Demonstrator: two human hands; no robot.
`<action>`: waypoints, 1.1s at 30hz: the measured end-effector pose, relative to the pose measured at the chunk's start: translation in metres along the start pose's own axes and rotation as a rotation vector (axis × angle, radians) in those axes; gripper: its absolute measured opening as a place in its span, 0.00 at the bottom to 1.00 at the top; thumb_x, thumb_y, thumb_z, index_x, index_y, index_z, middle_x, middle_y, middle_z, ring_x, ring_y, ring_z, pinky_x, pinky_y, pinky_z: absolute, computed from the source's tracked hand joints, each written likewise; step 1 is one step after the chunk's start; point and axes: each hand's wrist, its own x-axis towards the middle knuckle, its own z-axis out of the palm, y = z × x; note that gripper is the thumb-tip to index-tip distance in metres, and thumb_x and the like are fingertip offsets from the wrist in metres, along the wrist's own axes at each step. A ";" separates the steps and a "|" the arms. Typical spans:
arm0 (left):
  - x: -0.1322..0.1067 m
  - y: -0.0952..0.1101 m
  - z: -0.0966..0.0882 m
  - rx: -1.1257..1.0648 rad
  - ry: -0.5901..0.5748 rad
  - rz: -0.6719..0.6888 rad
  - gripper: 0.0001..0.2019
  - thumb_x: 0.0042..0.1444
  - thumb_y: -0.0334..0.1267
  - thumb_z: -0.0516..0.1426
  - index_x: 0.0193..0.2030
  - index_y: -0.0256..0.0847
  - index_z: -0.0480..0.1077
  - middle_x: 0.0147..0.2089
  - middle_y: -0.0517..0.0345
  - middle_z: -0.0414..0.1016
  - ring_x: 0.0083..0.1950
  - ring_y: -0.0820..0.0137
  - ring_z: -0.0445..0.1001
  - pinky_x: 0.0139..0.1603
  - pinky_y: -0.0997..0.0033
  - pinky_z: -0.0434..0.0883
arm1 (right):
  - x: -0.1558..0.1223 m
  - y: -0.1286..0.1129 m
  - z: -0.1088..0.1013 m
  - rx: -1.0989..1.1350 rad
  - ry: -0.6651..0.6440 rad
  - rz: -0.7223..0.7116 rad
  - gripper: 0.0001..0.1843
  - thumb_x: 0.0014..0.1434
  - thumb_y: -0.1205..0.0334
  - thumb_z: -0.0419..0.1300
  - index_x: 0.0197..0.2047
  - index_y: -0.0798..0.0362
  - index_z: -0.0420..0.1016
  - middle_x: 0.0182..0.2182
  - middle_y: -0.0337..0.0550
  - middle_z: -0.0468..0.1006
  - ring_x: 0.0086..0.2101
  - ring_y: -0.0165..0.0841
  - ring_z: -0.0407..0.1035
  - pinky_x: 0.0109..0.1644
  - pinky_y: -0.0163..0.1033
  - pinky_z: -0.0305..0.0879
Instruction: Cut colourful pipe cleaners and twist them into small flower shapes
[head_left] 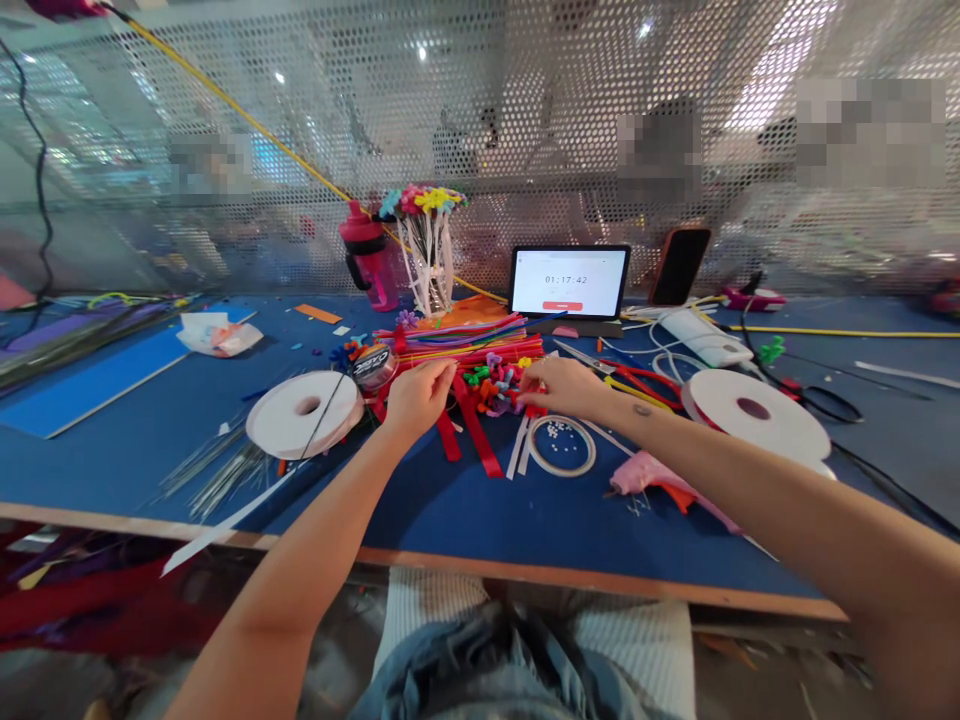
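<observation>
My left hand (421, 398) is closed in a pinch over the middle of the desk. What it holds, if anything, is too small to make out. Beside it, my right hand (559, 385) reaches down with bent, slightly parted fingers at a heap of small colourful pipe-cleaner flowers (491, 388). Behind both hands lies a bundle of long pipe cleaners (472, 342), mostly red and pink. Red ribbon pieces (478, 432) hang toward me between the hands. A round tape ring (562, 446) with small white beads (561, 434) inside lies just before my right hand.
White ribbon spools (270, 415) flank my hands, one left and a second spool (780, 425) right. Loose wires (232, 475) lie front left. Scissors (581, 355), a tablet (570, 282), a phone (679, 267), a pink bottle (370, 262) and a flower bunch (431, 245) are behind.
</observation>
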 end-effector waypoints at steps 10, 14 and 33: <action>-0.001 0.003 0.001 -0.047 -0.009 0.033 0.16 0.62 0.41 0.45 0.39 0.39 0.72 0.38 0.51 0.77 0.41 0.66 0.74 0.42 0.69 0.68 | 0.000 -0.002 -0.013 0.211 0.058 0.063 0.11 0.58 0.57 0.54 0.33 0.54 0.74 0.30 0.41 0.77 0.30 0.30 0.69 0.34 0.34 0.58; -0.001 0.005 0.002 -0.043 0.014 0.029 0.15 0.62 0.41 0.46 0.42 0.40 0.71 0.41 0.52 0.76 0.43 0.66 0.74 0.43 0.68 0.69 | -0.008 -0.005 -0.026 0.318 0.049 0.075 0.10 0.59 0.58 0.52 0.34 0.55 0.71 0.28 0.40 0.76 0.27 0.29 0.68 0.32 0.33 0.57; -0.002 0.002 0.004 0.006 -0.133 0.108 0.13 0.61 0.38 0.47 0.39 0.40 0.72 0.37 0.54 0.75 0.39 0.68 0.73 0.39 0.70 0.67 | -0.004 -0.021 0.008 0.160 -0.013 -0.090 0.14 0.62 0.56 0.49 0.38 0.51 0.73 0.32 0.42 0.78 0.33 0.31 0.70 0.36 0.34 0.57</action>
